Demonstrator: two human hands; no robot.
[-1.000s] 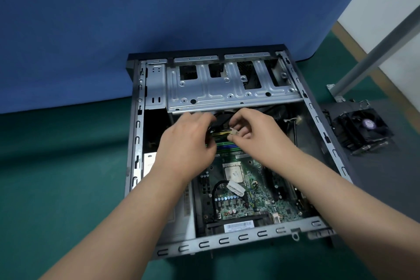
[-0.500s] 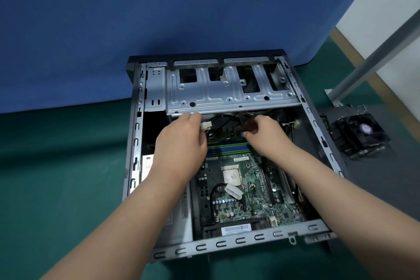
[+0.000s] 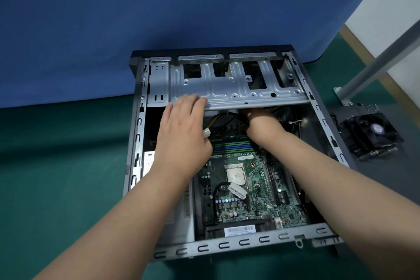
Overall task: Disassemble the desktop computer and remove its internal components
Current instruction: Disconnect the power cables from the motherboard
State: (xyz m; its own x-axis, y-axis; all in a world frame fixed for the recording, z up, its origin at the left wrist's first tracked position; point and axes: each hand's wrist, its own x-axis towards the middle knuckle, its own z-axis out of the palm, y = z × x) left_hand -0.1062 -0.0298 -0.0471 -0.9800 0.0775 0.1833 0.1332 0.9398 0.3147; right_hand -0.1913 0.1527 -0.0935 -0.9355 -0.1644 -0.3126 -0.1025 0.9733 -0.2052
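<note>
The open desktop case [image 3: 227, 244] lies flat on the green mat, its green motherboard [image 3: 252, 202] and bare CPU [image 3: 235, 174] exposed. My left hand [image 3: 181, 138] rests with straight fingers on the front edge of the silver drive cage [image 3: 238, 93]. A white cable connector [image 3: 206, 132] with yellow and black wires sits right beside its thumb side. My right hand [image 3: 261, 123] reaches under the drive cage above the memory slots [image 3: 231, 145]. Its fingers are hidden beneath the cage.
A second white connector [image 3: 237, 190] on a black cable lies over the board by the CPU. The silver power supply [image 3: 181, 211] fills the case's left side. A removed black cooler fan [image 3: 370, 134] sits to the right of the case, near a slanted metal pole [image 3: 375, 68].
Both hands moved away from me, from the cables above the memory slots. The left now lies flat on the drive cage edge, and the right has gone under the cage.
</note>
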